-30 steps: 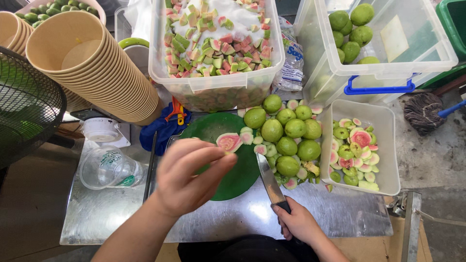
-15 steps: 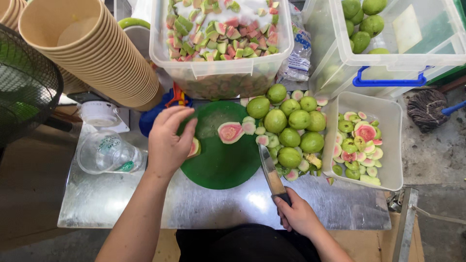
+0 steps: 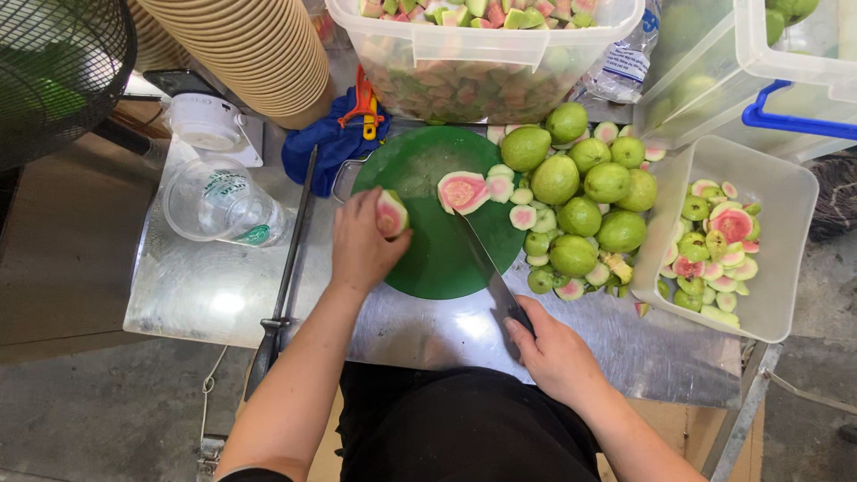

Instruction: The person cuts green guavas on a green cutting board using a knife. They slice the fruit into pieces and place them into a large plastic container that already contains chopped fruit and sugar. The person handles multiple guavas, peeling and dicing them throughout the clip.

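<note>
My left hand (image 3: 359,247) holds a guava half (image 3: 391,214), pink flesh showing, at the left rim of a round green cutting board (image 3: 433,259). My right hand (image 3: 555,351) grips the handle of a knife (image 3: 486,267) whose blade lies across the board, pointing toward another pink guava half (image 3: 461,191) lying cut side up near the board's top. A pile of whole green guavas (image 3: 580,217) with small cut pieces lies just right of the board.
A metal tabletop (image 3: 223,295) carries a clear plastic cup (image 3: 219,205) on its side, a second long knife (image 3: 286,277), a blue cloth (image 3: 330,143), a stack of paper cups (image 3: 259,49), a tub of cut guava (image 3: 486,62), a white bin of scraps (image 3: 768,241) and a fan (image 3: 54,71).
My left hand drew back from the board's middle to its left rim with a guava half in it. The knife blade swung further onto the board. The camera moved closer.
</note>
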